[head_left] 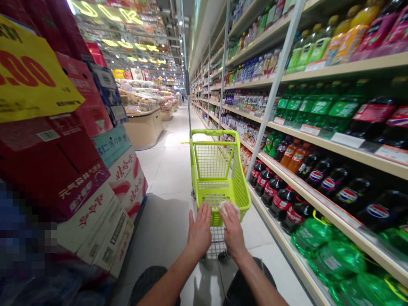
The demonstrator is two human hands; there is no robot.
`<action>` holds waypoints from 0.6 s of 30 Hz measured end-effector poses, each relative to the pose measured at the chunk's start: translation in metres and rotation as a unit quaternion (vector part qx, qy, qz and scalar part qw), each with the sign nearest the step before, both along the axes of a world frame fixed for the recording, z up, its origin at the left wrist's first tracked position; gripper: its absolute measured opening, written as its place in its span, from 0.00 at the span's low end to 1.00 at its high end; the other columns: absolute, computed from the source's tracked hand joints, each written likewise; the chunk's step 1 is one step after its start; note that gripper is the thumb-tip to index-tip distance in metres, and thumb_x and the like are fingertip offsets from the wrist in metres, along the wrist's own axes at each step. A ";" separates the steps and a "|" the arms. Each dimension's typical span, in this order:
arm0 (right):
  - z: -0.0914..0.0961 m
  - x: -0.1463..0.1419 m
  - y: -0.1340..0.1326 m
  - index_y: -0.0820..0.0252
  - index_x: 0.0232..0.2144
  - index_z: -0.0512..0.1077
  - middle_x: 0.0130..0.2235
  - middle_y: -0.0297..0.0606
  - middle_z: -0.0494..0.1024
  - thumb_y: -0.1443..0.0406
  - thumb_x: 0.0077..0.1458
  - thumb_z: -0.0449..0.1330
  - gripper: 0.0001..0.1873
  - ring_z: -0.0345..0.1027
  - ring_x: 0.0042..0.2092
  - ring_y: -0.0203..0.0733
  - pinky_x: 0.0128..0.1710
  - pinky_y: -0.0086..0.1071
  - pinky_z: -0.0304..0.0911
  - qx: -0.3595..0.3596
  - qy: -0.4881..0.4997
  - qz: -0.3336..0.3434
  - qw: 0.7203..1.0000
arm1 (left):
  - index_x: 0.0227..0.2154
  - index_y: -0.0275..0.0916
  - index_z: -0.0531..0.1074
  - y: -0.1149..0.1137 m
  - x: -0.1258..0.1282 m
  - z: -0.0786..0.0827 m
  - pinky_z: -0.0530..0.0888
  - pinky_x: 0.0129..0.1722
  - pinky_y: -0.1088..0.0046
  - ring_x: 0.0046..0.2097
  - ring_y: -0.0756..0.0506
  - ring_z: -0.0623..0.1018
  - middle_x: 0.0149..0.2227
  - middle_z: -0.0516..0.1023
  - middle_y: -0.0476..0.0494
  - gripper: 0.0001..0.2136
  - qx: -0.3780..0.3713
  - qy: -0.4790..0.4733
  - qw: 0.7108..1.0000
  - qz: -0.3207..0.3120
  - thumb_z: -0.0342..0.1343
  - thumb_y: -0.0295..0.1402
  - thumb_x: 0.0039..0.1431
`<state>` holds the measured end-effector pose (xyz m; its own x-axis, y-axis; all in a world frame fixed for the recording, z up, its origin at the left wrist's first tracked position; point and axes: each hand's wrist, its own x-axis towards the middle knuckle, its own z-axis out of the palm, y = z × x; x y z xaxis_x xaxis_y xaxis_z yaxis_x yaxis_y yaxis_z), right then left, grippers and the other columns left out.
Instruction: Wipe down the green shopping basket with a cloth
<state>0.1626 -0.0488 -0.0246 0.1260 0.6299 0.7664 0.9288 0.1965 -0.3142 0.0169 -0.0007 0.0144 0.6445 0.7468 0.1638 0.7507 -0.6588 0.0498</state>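
A lime-green shopping cart [242,192] stands before me in the aisle, its basket showing nothing inside. My left hand [200,229] lies with outstretched fingers on the basket's near edge, at its left side. A crumpled whitish cloth [235,208] is under the fingers of my right hand [233,233], pressed against the same edge further right. Part of the cloth is covered by those fingers. Below the hands, the cart's lower metal rack [218,234] and dark wheels are partly visible.
Shelves of soda bottles [346,104] line the right side, with large green bottles [338,259] at the bottom. Stacked drink cartons [124,180] crowd the left, under a yellow price sign [35,74]. Display counters [145,127] stand farther ahead. A thin upright pole [187,80] rises beside the cart.
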 end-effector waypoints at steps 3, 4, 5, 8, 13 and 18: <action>0.003 -0.007 0.004 0.58 0.50 0.65 0.56 0.42 0.63 0.79 0.48 0.43 0.29 0.45 0.61 0.41 0.56 0.47 0.53 -0.002 -0.006 0.030 1.000 | 0.58 0.34 0.51 0.001 -0.001 0.002 0.48 0.57 0.47 0.62 0.40 0.49 0.61 0.52 0.40 0.29 0.013 0.006 1.000 -0.010 0.42 0.27 0.49; 0.005 0.003 0.003 0.58 0.50 0.65 0.56 0.42 0.62 0.79 0.48 0.42 0.29 0.46 0.61 0.41 0.56 0.47 0.52 0.002 0.002 0.009 1.000 | 0.58 0.34 0.51 0.001 -0.002 0.002 0.48 0.57 0.47 0.62 0.40 0.49 0.61 0.52 0.40 0.29 0.016 0.004 1.000 -0.013 0.43 0.27 0.49; 0.007 0.017 0.001 0.58 0.50 0.65 0.56 0.42 0.62 0.79 0.47 0.42 0.30 0.46 0.60 0.40 0.57 0.47 0.52 0.009 0.012 -0.025 1.000 | 0.58 0.34 0.51 0.002 -0.002 0.002 0.48 0.57 0.47 0.62 0.40 0.50 0.61 0.52 0.40 0.30 0.017 0.002 1.000 -0.014 0.43 0.26 0.49; 0.010 0.055 -0.008 0.59 0.50 0.65 0.58 0.43 0.59 0.79 0.46 0.42 0.30 0.45 0.61 0.42 0.57 0.49 0.50 0.029 0.044 -0.134 0.990 | 0.58 0.34 0.51 0.001 -0.002 0.002 0.48 0.57 0.47 0.62 0.40 0.50 0.61 0.51 0.39 0.30 0.008 0.000 1.000 -0.009 0.44 0.26 0.48; 0.001 0.011 -0.005 0.59 0.53 0.62 0.58 0.43 0.59 0.80 0.47 0.42 0.31 0.42 0.62 0.43 0.57 0.50 0.48 -0.007 0.026 -0.043 0.999 | 0.59 0.32 0.48 -0.002 0.002 0.004 0.45 0.58 0.47 0.63 0.41 0.47 0.62 0.47 0.40 0.31 -0.017 0.000 1.000 0.006 0.43 0.25 0.48; 0.004 -0.006 0.003 0.58 0.51 0.64 0.57 0.43 0.61 0.79 0.48 0.43 0.29 0.46 0.61 0.41 0.56 0.46 0.53 -0.011 0.026 0.030 0.999 | 0.59 0.33 0.48 -0.001 0.000 0.007 0.43 0.58 0.47 0.63 0.43 0.46 0.62 0.47 0.42 0.31 -0.014 0.018 1.000 -0.001 0.42 0.26 0.48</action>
